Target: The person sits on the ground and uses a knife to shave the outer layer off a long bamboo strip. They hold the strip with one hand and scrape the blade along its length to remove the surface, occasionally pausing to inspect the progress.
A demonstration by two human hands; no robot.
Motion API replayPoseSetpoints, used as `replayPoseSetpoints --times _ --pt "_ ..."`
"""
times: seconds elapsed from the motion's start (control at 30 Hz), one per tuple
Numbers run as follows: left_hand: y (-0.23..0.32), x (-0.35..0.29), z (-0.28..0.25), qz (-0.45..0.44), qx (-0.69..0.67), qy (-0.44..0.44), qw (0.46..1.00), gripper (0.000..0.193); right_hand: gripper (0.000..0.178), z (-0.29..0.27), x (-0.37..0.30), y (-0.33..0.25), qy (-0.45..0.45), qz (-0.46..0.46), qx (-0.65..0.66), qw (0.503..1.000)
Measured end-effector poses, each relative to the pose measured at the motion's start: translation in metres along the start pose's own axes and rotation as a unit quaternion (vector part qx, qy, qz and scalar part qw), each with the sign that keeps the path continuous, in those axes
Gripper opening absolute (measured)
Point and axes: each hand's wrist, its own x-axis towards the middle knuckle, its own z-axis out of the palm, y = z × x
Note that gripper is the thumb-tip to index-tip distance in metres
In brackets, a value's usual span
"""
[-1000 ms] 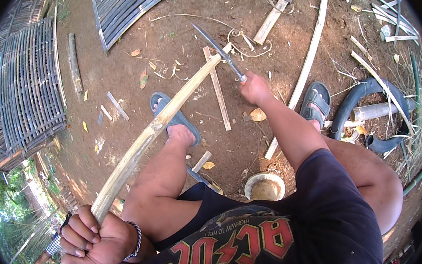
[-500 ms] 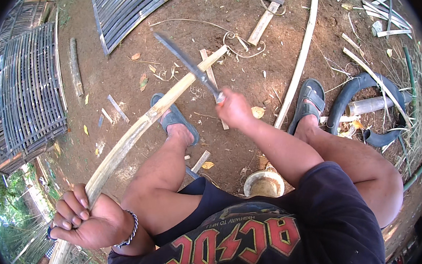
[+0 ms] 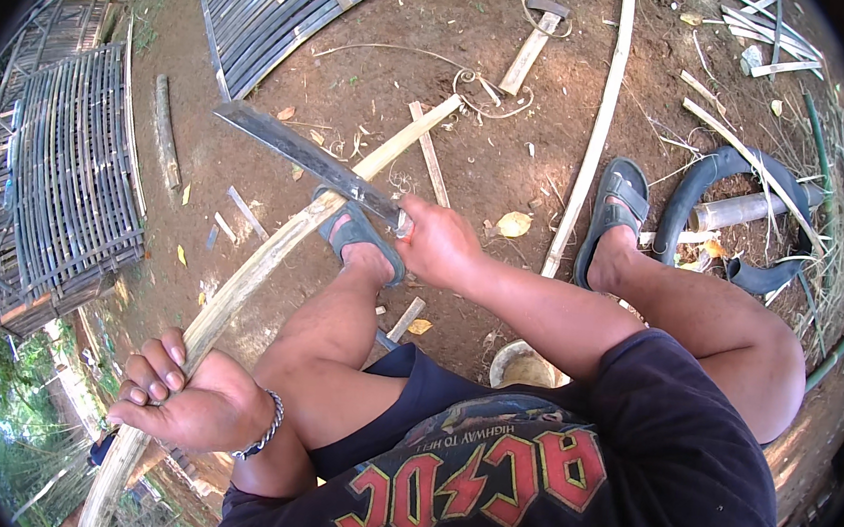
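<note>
A long pale bamboo strip slants from the lower left up toward the middle of the ground. My left hand, with a braided bracelet at its wrist, is closed around its near part. My right hand grips a machete by the handle, which the fingers mostly hide. The broad dark blade points to the far left and crosses over the strip. Whether its edge touches the strip, I cannot tell. Below the blade is my left sandaled foot.
Slatted bamboo panels lie far left and left. A wooden-handled tool with a metal head rests on the dirt. Another long strip runs beside my right sandal. A black rubber tube and a bowl are nearby.
My right hand has drawn the machete nearer and leftward along the strip, and its blade now shows its broad side. My left hand keeps its hold and sits slightly farther right.
</note>
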Motion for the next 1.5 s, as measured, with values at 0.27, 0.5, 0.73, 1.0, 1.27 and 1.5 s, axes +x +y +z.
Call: replayPoseSetpoints --times 0.27,0.5,0.73,1.0,1.27,1.5 --pt "-0.001 -0.005 0.006 0.018 0.020 0.009 1.000 0.038 0.034 -0.009 0.003 0.019 0.017 0.055 -0.020 0.998" --pt "0.003 -0.006 -0.001 0.006 0.000 -0.017 1.000 0.039 0.033 -0.019 -0.007 -0.013 -0.056 -0.013 -0.027 0.998" --pt "0.002 -0.008 0.006 0.011 0.006 -0.017 1.000 0.038 0.032 -0.025 0.002 0.009 -0.045 0.045 -0.020 0.998" --pt "0.002 -0.011 0.011 0.019 0.016 -0.014 1.000 0.037 0.026 -0.025 0.017 0.044 -0.012 0.107 -0.022 0.994" --pt "0.000 -0.009 0.012 0.023 0.014 -0.007 1.000 0.038 0.028 -0.018 0.021 0.050 0.009 0.076 -0.008 0.997" --pt "0.003 -0.005 0.002 0.012 0.012 -0.020 1.000 0.038 0.033 -0.022 0.022 0.033 -0.031 0.029 -0.029 0.999"
